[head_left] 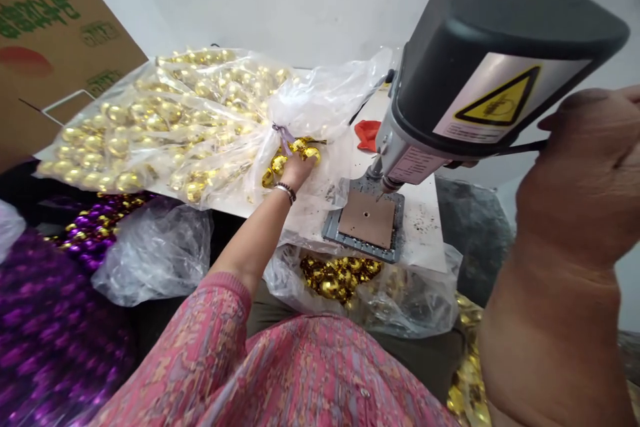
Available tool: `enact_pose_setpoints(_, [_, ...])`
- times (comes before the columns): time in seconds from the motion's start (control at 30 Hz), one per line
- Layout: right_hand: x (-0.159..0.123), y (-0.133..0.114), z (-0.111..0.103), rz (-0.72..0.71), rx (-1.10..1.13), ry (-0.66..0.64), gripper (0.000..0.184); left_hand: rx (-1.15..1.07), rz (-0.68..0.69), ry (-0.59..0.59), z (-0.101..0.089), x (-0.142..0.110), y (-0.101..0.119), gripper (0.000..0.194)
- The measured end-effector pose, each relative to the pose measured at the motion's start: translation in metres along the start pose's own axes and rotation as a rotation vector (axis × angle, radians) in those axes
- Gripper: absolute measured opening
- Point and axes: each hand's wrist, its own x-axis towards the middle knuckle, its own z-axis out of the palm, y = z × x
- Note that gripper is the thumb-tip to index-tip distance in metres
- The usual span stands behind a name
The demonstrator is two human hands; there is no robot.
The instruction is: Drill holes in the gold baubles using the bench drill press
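Gold baubles [120, 147] front and centre: shiny mirror-finish balls packed in a clear plastic bag [330, 93], which lies across a white bench [425, 233], its neck cinched w/ a purple tie [283, 137]. LH [295, 170] is right at the neck, fingers together over a small bunch of balls just past the tie, looks like a firm grip. Beaded bracelet [286, 192] on that wrist, pink patterned sleeve [220, 320] behind it. RH [575, 173] is up big & blurry by the camera, a black lever [523, 145] running into it; fingers out of sight, can't tell if they're clamped. Lever belongs to a bench drill w/ black head [480, 27], yellow warning triangle [500, 97] on a silver label, small print unreadable. Below the bit: brown pad w/ centre hole [367, 217] on grey metal plate [335, 230]. Red scrap [367, 133] by the drill. More gold balls [337, 278] bagged below the bench, purple-and-gold ones [95, 230] left. Cardboard box [45, 33] top left, green print, illegible.
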Motion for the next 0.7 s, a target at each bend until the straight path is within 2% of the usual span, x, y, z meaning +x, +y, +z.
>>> enact_pose_setpoints(0.1, [-0.003, -0.004, -0.004, -0.041, 0.028, 0.004, 0.039, 0.057, -0.098, -0.017, 0.015, 0.017, 0.005, 0.024])
enact_pose_setpoints(0.2, [-0.008, -0.008, -0.006, -0.094, 0.059, 0.021, 0.039, -0.004, -0.082, 0.015, 0.021, 0.018, 0.003, 0.023])
enact_pose_setpoints(0.3, [-0.013, -0.012, -0.005, -0.068, 0.066, 0.032, 0.038, -0.068, -0.030, 0.010, 0.015, 0.006, 0.002, 0.024])
enact_pose_setpoints(0.37, [-0.013, -0.014, -0.004, -0.090, 0.088, 0.046, 0.038, -0.136, 0.039, -0.027, 0.003, -0.009, -0.001, 0.037])
enact_pose_setpoints(0.47, [-0.004, -0.021, -0.004, -0.092, 0.125, 0.021, 0.035, -0.234, 0.269, -0.186, -0.022, -0.043, -0.007, 0.063])
enact_pose_setpoints(0.57, [0.016, -0.039, -0.003, 0.051, 0.073, -0.096, 0.033, -0.230, 0.500, -0.467, -0.039, -0.079, -0.012, 0.070])
enact_pose_setpoints(0.63, [0.032, -0.052, -0.001, 0.212, -0.007, -0.145, 0.043, -0.246, 0.525, -0.630, -0.040, -0.097, -0.012, 0.077])
enact_pose_setpoints(0.7, [0.045, -0.062, 0.002, 0.297, -0.023, -0.183, 0.051, -0.253, 0.455, -0.714, -0.032, -0.109, -0.011, 0.080])
